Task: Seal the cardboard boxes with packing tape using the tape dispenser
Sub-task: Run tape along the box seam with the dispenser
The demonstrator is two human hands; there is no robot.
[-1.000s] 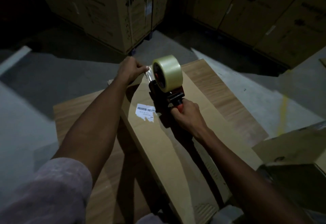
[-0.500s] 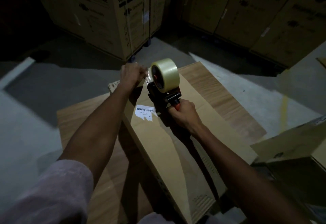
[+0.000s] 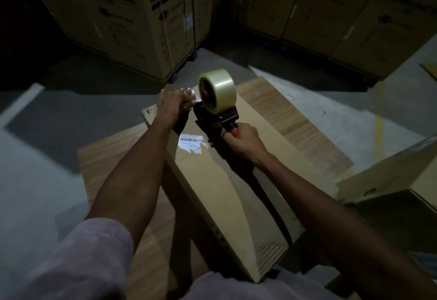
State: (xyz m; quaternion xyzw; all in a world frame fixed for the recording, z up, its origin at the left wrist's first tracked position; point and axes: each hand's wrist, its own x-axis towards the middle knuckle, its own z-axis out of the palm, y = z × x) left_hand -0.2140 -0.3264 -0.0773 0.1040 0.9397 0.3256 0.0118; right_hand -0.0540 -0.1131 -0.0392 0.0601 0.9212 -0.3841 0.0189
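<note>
A long flat cardboard box [image 3: 212, 181] with a white barcode label [image 3: 192, 142] lies in front of me on a wooden board [image 3: 279, 108]. My right hand [image 3: 243, 137] grips the red handle of a tape dispenser [image 3: 216, 113], which carries a roll of clear tape [image 3: 218, 89] and sits near the box's far end. My left hand [image 3: 173, 103] pinches the loose end of the tape just left of the dispenser, at the far end of the box.
Tall printed cardboard cartons [image 3: 132, 16] stand in rows at the back. Another open cardboard box [image 3: 390, 195] sits at the right. Grey concrete floor [image 3: 35, 158] surrounds the board; a yellow line [image 3: 379, 129] marks it on the right.
My left hand has curled tighter on the tape end beside the dispenser. The dispenser and my right hand have stayed near the box's far end; the camera has shifted slightly.
</note>
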